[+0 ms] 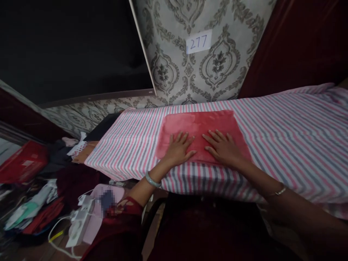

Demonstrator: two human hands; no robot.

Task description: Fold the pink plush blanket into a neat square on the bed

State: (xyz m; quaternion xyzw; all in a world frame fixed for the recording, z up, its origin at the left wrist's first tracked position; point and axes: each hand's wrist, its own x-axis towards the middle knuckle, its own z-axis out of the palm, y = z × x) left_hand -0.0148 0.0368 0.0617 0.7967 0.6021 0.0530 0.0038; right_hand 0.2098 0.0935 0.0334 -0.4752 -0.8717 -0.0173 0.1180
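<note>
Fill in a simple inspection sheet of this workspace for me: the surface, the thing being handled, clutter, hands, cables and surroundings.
Surface: a striped cloth in pink, grey and white covers it and hangs over the near edge.
Job's things: one flat, roughly rectangular red cloth lies on the stripes.
Clutter: a heap of fabrics and a red item sit low at the left; details blurred.
Hands: left hand and right hand rest palm down on the red cloth, fingers spread.
Cables: a white power strip at lower left, with a white cord looping beside it.
Surroundings: patterned wallpaper, a dark screen, and a paper reading 277.
</note>
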